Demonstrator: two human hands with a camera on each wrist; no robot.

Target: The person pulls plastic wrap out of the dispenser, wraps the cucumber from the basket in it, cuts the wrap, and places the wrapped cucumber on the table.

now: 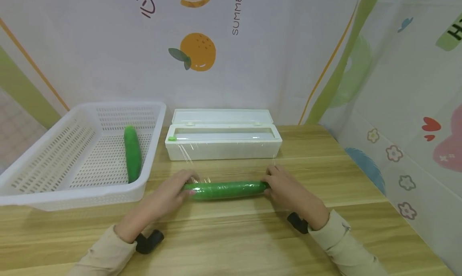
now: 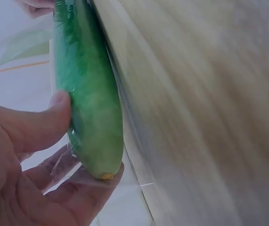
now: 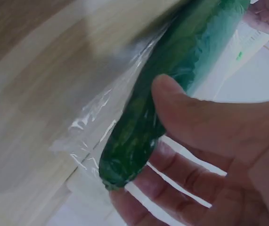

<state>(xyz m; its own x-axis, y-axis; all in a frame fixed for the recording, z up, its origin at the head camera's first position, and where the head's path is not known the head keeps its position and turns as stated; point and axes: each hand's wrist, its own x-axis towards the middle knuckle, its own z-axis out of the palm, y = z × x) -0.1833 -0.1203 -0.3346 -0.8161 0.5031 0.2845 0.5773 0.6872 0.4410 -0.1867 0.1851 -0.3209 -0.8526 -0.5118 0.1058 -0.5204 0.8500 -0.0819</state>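
A white, perforated plastic basket (image 1: 154,147) sits toward the back left of the wood-grain table (image 1: 231,236); inside, a plain green cucumber (image 1: 132,155) lies front to back along its right wall. The left hand (image 1: 173,191) grips the pale green, brown-tipped end of a long green cucumber wrapped in clear film (image 1: 227,190), thumb on one side, fingers round the tip. That cucumber's long axis runs left to right, nearly parallel to the table's back edge, its pale end pointing left and its darker end right. Behind it, a long white plastic box (image 1: 223,151) stands lid-up by the back edge, shiny film creases running down its front. The right hand (image 1: 283,187) clasps the darker end between thumb and fingers.
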